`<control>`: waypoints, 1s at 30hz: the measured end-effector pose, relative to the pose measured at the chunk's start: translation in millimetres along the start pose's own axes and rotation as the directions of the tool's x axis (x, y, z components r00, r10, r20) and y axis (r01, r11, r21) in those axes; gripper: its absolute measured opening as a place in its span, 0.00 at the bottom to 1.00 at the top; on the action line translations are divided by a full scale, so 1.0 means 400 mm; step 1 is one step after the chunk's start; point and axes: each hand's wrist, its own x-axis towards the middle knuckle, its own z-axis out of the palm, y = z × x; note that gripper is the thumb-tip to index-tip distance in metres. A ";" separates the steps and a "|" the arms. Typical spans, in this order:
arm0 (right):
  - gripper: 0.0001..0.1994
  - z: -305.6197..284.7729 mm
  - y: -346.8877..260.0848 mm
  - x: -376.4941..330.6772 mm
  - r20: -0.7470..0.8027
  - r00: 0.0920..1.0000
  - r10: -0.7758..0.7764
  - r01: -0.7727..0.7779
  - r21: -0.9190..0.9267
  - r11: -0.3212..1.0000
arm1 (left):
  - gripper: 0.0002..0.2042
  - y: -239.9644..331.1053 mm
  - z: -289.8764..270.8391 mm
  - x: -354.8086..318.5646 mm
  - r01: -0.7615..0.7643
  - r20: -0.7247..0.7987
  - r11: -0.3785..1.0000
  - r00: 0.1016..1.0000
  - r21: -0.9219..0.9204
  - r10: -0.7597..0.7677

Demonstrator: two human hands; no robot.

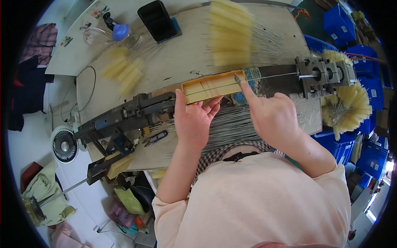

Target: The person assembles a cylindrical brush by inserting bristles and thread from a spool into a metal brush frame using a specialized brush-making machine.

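Observation:
A shallow yellow-orange tray (213, 86) stretches across the middle of the bench, with pale yellow material and a thin wire along it. My left hand (192, 124) is closed on the tray's left part, thumb at its end and fingers under its near edge. My right hand (273, 115) has its index finger reaching to the tray's right end, where a small grey metal piece (237, 77) shows by the fingertip. The other right fingers are folded and the thumb is hidden. A thin wire (277, 76) runs right from the tray to a metal clamp-like machine head (316, 76).
Yellow-bristled brushes (230, 35) with wire stems lie at the far side. Straight wires (231, 128) cover the near bench. A black phone (156, 20), thread snips (156, 137) and a fan (65, 144) stand or lie around. Blue crates (339, 22) are stacked at right.

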 end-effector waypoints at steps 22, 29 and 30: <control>0.12 0.071 0.082 -0.137 0.239 0.879 0.413 -0.416 0.809 0.416 | 0.25 -0.075 -0.068 -0.063 0.188 -0.151 0.799 0.981 0.571 -0.122; 0.12 0.130 0.172 -0.236 0.369 0.784 0.499 -0.588 0.698 0.409 | 0.17 0.009 -0.489 -0.340 -0.371 -0.624 0.928 0.715 0.043 0.315; 0.11 0.119 0.170 -0.233 0.431 0.756 0.493 -0.634 0.669 0.388 | 0.17 0.010 -0.547 -0.385 -0.437 -0.740 0.889 0.553 0.134 0.383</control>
